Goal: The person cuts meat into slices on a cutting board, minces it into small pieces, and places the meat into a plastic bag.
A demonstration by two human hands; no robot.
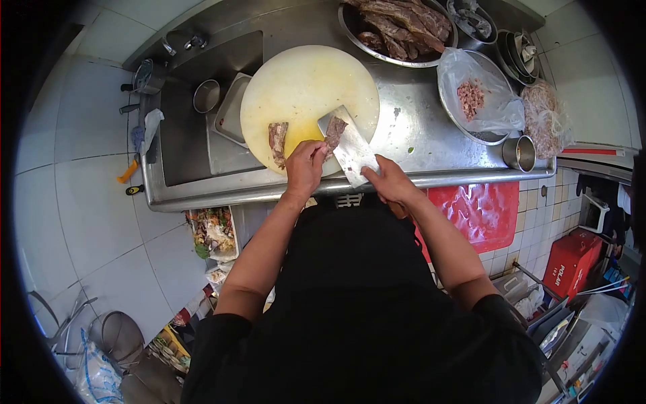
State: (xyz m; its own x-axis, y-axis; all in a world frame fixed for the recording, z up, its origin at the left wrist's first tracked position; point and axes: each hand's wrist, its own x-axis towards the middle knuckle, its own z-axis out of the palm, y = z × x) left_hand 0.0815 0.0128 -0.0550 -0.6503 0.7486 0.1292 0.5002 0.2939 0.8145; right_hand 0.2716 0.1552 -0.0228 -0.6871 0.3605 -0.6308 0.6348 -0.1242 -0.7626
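- Fingers of your left hand pinch the near end of a meat piece, narrowly closed, above the round board.
- To their right, your right hand grips the cleaver (its broad blade lies flat beneath the meat piece).
- Just left of those fingers, a second chunk rests on the board.
- Well beyond them, to the right, a steel bowl holds larger cuts.

I'm in a working kitchen here — steel sink, round cutting board, big bowl of meat, tiled walls.
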